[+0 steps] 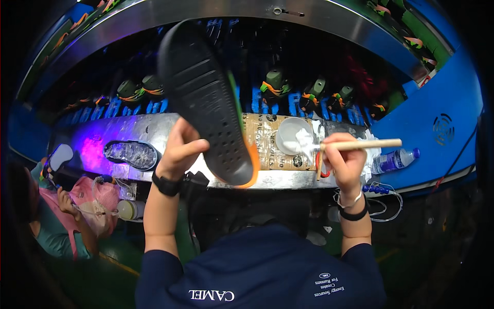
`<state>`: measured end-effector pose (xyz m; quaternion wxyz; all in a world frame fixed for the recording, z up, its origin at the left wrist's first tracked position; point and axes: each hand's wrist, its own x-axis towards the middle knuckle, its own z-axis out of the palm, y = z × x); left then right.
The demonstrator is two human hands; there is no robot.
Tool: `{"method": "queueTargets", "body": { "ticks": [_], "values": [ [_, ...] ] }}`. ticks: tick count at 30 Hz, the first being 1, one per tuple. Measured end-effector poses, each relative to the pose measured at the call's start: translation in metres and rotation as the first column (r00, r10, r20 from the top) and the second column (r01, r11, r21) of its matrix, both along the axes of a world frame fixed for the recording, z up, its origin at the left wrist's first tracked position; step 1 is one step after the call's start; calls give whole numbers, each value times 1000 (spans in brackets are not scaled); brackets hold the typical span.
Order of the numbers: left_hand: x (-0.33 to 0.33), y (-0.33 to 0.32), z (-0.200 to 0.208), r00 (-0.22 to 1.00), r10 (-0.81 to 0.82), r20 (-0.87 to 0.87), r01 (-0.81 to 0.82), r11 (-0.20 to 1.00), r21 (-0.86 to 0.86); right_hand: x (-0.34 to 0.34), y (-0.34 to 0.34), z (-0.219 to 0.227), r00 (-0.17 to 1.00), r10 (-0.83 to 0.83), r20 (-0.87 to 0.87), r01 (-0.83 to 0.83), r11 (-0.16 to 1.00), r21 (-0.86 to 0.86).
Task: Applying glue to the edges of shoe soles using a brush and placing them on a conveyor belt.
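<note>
A black shoe sole (pixel 198 87) with an orange heel edge, a green side edge and small holes stands raised, tilted, in front of me. My left hand (pixel 180 149) grips its edge between thumb and fingers. In my right hand (pixel 342 157) is a brush with a pale wooden handle (pixel 378 144). The brush's white-coated head (pixel 307 143) is at the right rim of a round translucent bowl (pixel 284 136). White paste smears the bowl's right side. Under my right hand a second thin wooden stick (pixel 319 167) and something red show, partly hidden.
Another sole (pixel 131 153) lies on the metal bench (pixel 170 123) to the left. A purple-labelled bottle (pixel 396 160) lies at the right. Behind, shoes with orange straps (pixel 275 85) stand along a rack. At far left, a co-worker's hand (pixel 67 202) is near a light-coloured sole.
</note>
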<state>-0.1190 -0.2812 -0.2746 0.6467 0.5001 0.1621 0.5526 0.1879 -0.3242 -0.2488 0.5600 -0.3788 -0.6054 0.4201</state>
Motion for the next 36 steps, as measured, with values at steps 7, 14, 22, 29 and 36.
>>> {"method": "queueTargets", "body": {
  "ticks": [7,14,22,29,36],
  "values": [
    [34,10,46,934,19,-357,58,978,203,-19,-9,13,912,144,383,-226,958,179],
    [40,6,58,881,-74,-467,170,972,165,-22,7,5,918,66,392,-208,919,334],
    [36,7,69,816,101,-570,75,958,277,-21,6,3,899,56,435,-219,917,335],
    [44,2,72,766,179,-617,50,941,335,-23,-9,-10,965,116,233,-157,973,167],
    [45,7,64,793,167,-585,66,933,355,-19,-9,-16,973,100,207,-113,992,53]
  ]
}}
